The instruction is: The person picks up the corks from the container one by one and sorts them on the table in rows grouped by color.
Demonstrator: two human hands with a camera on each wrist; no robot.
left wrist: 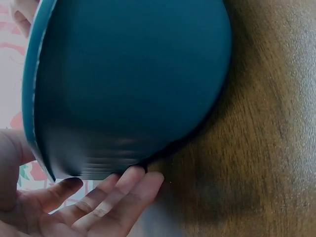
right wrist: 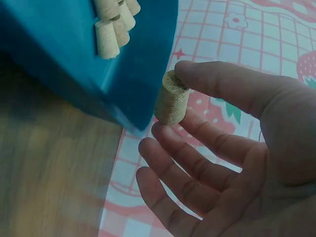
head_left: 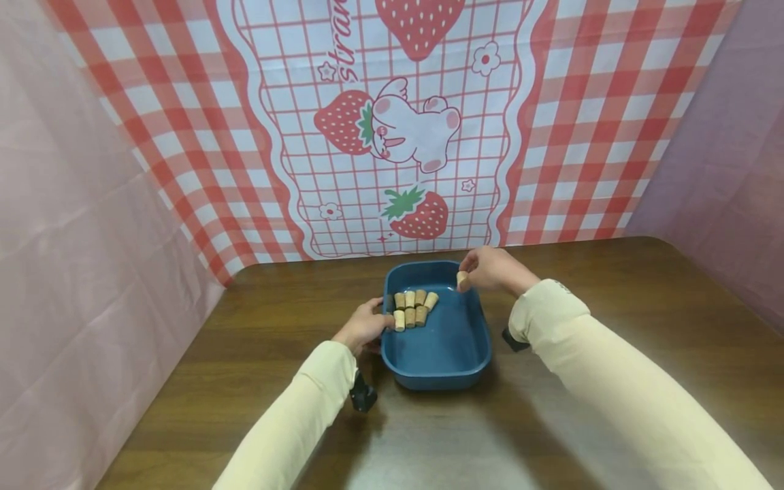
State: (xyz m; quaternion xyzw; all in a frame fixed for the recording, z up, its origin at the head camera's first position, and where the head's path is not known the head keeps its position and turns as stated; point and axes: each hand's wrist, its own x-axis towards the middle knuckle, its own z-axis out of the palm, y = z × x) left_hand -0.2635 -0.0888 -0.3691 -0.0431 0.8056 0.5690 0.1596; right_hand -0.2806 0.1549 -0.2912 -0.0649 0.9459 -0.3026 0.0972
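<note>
A blue rectangular tub [head_left: 450,346] stands on the table, with several corks [head_left: 410,317] in two close rows near its left wall. My left hand [head_left: 366,325] grips that wall, thumb over the rim and fingers along the outside, as the left wrist view shows. Between thumb and fingers my right hand [head_left: 493,269] pinches a single cork [right wrist: 172,101] by the tub's far right corner. In the right wrist view its other fingers are spread below the cork, and some of the corks in the tub are cut off by the frame edge.
The brown wooden table [head_left: 294,299] reaches around the tub on all sides. Behind it hangs a red-and-white checked cloth [head_left: 582,136] with strawberry prints. Plain pale pink cloth [head_left: 92,204] hangs at the left. A dark wrist device [head_left: 363,393] sits under the left sleeve.
</note>
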